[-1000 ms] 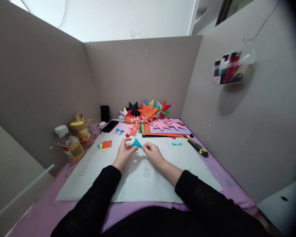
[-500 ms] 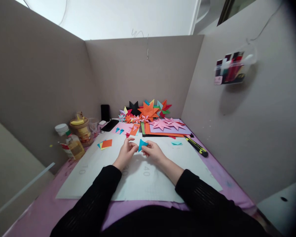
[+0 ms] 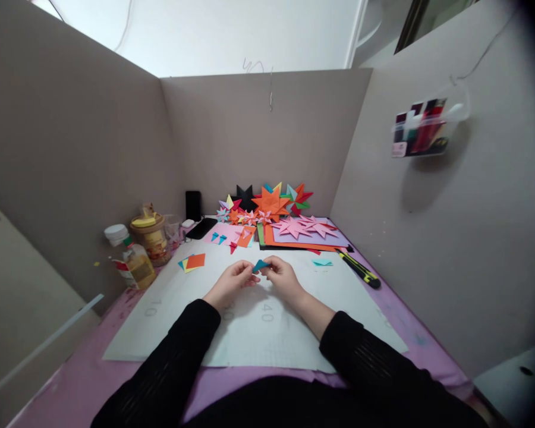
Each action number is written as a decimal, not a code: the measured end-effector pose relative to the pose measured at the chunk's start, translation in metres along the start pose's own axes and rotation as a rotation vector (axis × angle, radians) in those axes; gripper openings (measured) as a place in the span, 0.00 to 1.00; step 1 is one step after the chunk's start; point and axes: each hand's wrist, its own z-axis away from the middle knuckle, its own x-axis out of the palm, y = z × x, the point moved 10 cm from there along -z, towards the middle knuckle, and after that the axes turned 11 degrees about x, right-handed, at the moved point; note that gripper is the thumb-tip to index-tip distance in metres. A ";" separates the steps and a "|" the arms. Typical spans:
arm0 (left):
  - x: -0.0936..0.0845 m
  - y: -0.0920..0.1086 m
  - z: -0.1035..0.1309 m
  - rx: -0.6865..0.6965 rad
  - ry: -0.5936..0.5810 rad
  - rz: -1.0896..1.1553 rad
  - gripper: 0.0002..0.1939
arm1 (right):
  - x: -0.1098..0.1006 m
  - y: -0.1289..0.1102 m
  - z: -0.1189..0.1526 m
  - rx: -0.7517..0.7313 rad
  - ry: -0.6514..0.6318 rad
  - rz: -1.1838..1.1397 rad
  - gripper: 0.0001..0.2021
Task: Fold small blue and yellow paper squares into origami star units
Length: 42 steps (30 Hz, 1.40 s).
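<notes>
A small folded piece of blue paper (image 3: 261,266) is held above the white mat (image 3: 241,339), between both hands. My right hand (image 3: 282,276) pinches it from the right. My left hand (image 3: 234,279) is at its left edge, fingers closed together; whether they grip the paper is too small to tell. Left of the hands lie orange, yellow and blue paper squares (image 3: 195,261). A folded turquoise piece (image 3: 322,262) rests to the right. Small blue folded pieces (image 3: 218,238) lie on pink paper behind my left hand.
Folded paper stars (image 3: 271,204) stand at the back, with pink stars (image 3: 293,227) on stacked sheets. A yellow-black cutter (image 3: 360,270) lies right. A bottle (image 3: 138,267), a jar (image 3: 155,241) and a phone (image 3: 202,228) are left. A clear holder (image 3: 421,128) hangs on the right wall.
The blue paper has tilted and now shows a lower, narrower shape. My left hand's fingers have drawn closer together beside it. The whole view has shifted slightly.
</notes>
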 end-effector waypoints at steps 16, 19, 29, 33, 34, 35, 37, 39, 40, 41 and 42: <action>0.009 0.000 0.006 -0.067 -0.066 0.171 0.14 | -0.001 -0.035 0.012 -0.293 0.037 0.214 0.06; 0.009 0.003 0.005 -0.056 -0.055 0.177 0.14 | -0.002 -0.037 0.013 -0.337 0.048 0.237 0.06; 0.011 0.006 0.004 0.017 -0.092 0.028 0.14 | 0.000 -0.044 0.024 -0.473 0.037 0.366 0.11; 0.010 0.010 0.003 0.060 -0.098 -0.043 0.13 | 0.001 -0.043 0.024 -0.467 0.028 0.370 0.14; 0.009 0.012 0.002 0.073 -0.098 -0.057 0.13 | 0.001 -0.043 0.024 -0.464 0.028 0.365 0.14; 0.009 0.013 0.002 0.085 -0.099 -0.069 0.12 | 0.001 -0.043 0.024 -0.464 0.027 0.360 0.15; 0.008 0.015 0.001 0.108 -0.102 -0.091 0.12 | 0.001 -0.044 0.024 -0.464 0.024 0.353 0.16; 0.007 0.016 0.000 0.124 -0.102 -0.116 0.11 | 0.002 -0.045 0.023 -0.451 0.026 0.350 0.16; 0.007 0.017 0.000 0.127 -0.101 -0.129 0.10 | 0.002 -0.044 0.022 -0.434 0.030 0.349 0.15; 0.006 0.017 0.000 0.130 -0.099 -0.139 0.10 | 0.002 -0.044 0.021 -0.410 0.036 0.350 0.14; 0.006 0.018 0.000 0.132 -0.093 -0.144 0.10 | 0.002 -0.042 0.020 -0.378 0.043 0.351 0.12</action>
